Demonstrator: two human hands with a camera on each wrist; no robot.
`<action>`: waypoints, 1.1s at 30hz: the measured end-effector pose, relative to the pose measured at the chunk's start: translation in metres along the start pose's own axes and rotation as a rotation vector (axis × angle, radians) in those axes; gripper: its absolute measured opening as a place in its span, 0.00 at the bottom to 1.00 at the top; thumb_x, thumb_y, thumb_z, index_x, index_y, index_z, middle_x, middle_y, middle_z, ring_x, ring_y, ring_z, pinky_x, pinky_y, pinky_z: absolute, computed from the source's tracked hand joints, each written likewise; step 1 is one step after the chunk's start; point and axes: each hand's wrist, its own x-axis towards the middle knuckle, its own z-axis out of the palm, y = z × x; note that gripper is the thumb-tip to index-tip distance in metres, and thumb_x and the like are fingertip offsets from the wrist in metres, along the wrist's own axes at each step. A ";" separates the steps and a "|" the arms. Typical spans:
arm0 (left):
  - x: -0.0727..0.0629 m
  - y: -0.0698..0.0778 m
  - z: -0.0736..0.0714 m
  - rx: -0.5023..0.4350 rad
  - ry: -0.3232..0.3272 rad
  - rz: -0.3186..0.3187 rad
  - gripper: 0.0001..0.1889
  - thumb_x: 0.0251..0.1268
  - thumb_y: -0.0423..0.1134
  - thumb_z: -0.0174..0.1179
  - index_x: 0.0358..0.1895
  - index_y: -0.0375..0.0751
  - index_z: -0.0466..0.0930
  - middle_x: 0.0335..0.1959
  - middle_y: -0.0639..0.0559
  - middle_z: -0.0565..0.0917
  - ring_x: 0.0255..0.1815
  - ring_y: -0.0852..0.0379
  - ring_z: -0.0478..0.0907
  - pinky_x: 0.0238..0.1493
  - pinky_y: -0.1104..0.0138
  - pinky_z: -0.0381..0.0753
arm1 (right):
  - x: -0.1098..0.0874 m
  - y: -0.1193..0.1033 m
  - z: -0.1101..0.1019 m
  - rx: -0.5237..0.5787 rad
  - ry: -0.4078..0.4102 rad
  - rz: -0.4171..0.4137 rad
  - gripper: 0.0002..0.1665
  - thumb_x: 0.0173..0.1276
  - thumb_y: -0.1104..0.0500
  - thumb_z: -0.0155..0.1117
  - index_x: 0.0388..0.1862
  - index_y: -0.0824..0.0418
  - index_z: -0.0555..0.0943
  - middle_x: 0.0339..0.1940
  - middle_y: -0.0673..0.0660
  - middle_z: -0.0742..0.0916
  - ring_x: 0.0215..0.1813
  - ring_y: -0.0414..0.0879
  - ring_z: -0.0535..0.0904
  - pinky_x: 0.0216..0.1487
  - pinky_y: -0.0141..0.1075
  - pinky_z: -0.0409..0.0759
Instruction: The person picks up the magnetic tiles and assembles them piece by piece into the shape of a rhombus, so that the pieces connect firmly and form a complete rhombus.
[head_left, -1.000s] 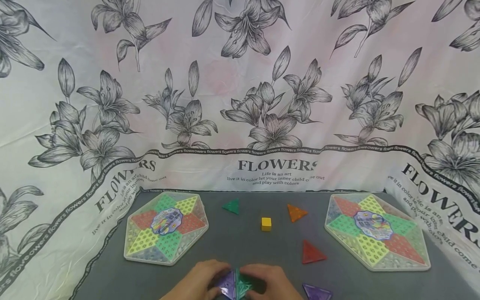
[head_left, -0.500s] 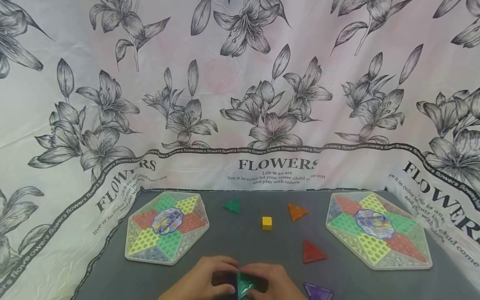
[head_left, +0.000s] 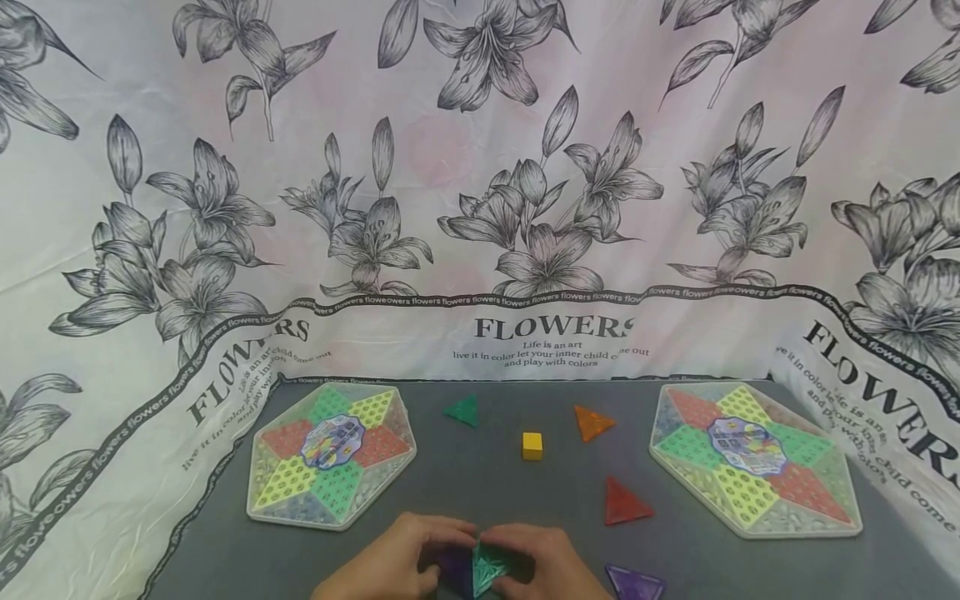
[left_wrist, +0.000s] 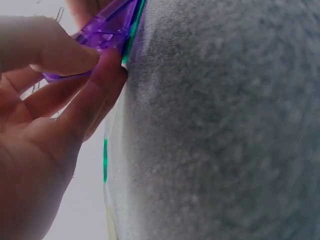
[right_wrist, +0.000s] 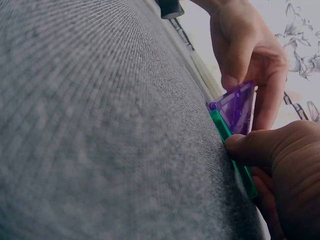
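Observation:
At the table's front edge in the head view, my left hand (head_left: 397, 560) pinches a purple translucent triangular tile (head_left: 456, 573) between thumb and fingers. My right hand (head_left: 553, 562) holds a green triangular tile (head_left: 489, 570) by its sides. The two tiles meet along one edge, the purple one tilted up at an angle to the green. From the right wrist, the purple tile (right_wrist: 239, 106) stands against the green tile (right_wrist: 244, 175), with my right thumb on the green one. The left wrist view shows my left thumb and fingertips gripping the purple tile (left_wrist: 111, 34).
Loose triangular tiles lie about: green (head_left: 463, 411), orange (head_left: 593, 422), red (head_left: 627, 502) and purple (head_left: 635, 582). A yellow cube (head_left: 532, 447) sits among them. Hexagonal game boards flank them at left (head_left: 296, 500) and right (head_left: 836, 533). A flowered curtain (head_left: 420, 342) encloses the table's back and sides.
My left hand has moved slightly inward and tipped the purple tile, so its bright face turned dark and steeper beside the green tile. My right hand has barely moved.

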 end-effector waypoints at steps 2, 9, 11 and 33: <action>0.001 -0.002 0.002 0.045 0.038 0.025 0.25 0.62 0.21 0.64 0.62 0.43 0.90 0.63 0.49 0.90 0.64 0.61 0.85 0.61 0.69 0.86 | 0.001 0.000 0.000 -0.008 0.001 -0.010 0.25 0.72 0.56 0.79 0.67 0.55 0.87 0.62 0.55 0.92 0.61 0.38 0.87 0.58 0.33 0.88; 0.009 -0.005 0.011 0.184 0.179 0.095 0.19 0.62 0.24 0.70 0.54 0.46 0.92 0.51 0.57 0.94 0.54 0.66 0.87 0.56 0.68 0.88 | 0.001 -0.001 0.003 -0.077 0.068 -0.033 0.26 0.70 0.57 0.81 0.66 0.54 0.87 0.59 0.52 0.93 0.60 0.39 0.88 0.57 0.35 0.88; 0.011 -0.004 0.011 0.225 0.191 0.069 0.17 0.65 0.26 0.72 0.54 0.48 0.93 0.53 0.58 0.93 0.56 0.65 0.87 0.58 0.66 0.87 | 0.000 0.000 0.005 -0.137 0.143 -0.027 0.28 0.66 0.58 0.83 0.65 0.53 0.88 0.57 0.50 0.93 0.59 0.40 0.89 0.57 0.37 0.89; 0.025 -0.073 0.041 0.343 0.072 -0.075 0.07 0.66 0.46 0.78 0.45 0.61 0.95 0.37 0.76 0.87 0.38 0.78 0.80 0.40 0.74 0.81 | -0.020 -0.011 -0.002 0.055 0.136 0.105 0.12 0.72 0.53 0.79 0.53 0.46 0.92 0.46 0.41 0.92 0.47 0.31 0.87 0.46 0.32 0.87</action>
